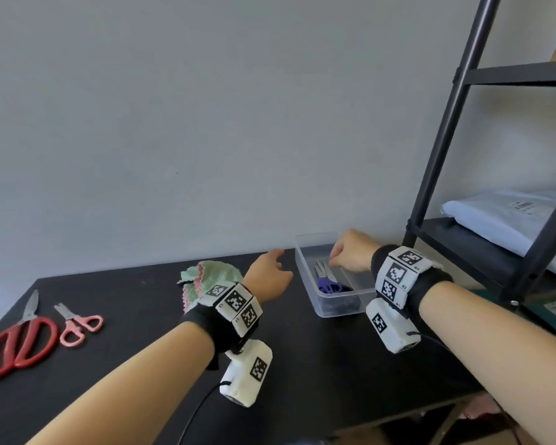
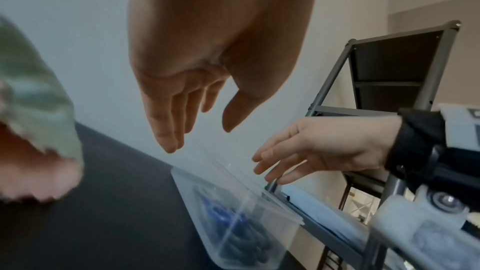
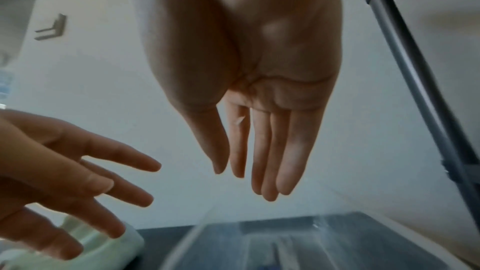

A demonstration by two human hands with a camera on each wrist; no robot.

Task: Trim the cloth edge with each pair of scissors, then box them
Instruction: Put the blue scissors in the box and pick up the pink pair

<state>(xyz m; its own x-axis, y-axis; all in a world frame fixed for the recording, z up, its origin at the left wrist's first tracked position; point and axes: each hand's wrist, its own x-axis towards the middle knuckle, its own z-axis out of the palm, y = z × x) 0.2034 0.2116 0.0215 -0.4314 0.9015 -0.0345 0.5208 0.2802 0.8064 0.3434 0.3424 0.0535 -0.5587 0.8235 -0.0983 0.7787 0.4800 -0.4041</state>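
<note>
A clear plastic box [image 1: 304, 268] stands at the back of the black table [image 1: 142, 364], with blue-handled scissors [image 1: 328, 285] lying inside it. My right hand [image 1: 337, 255] hovers over the box; in the right wrist view my right hand [image 3: 244, 182] points straight fingers down and holds nothing. My left hand [image 1: 278, 261] floats just left of the box, fingers relaxed and empty. The green and pink cloth [image 1: 206, 277] lies crumpled behind my left wrist. Large red scissors [image 1: 16, 345] and small pink scissors [image 1: 77, 326] lie at the table's left end.
A black metal rack [image 1: 437, 155] rises right beside the box, and a white package [image 1: 511, 216] lies on its shelf. A grey wall runs along the table's far edge. Cables trail from both wrist cameras toward the table's front edge.
</note>
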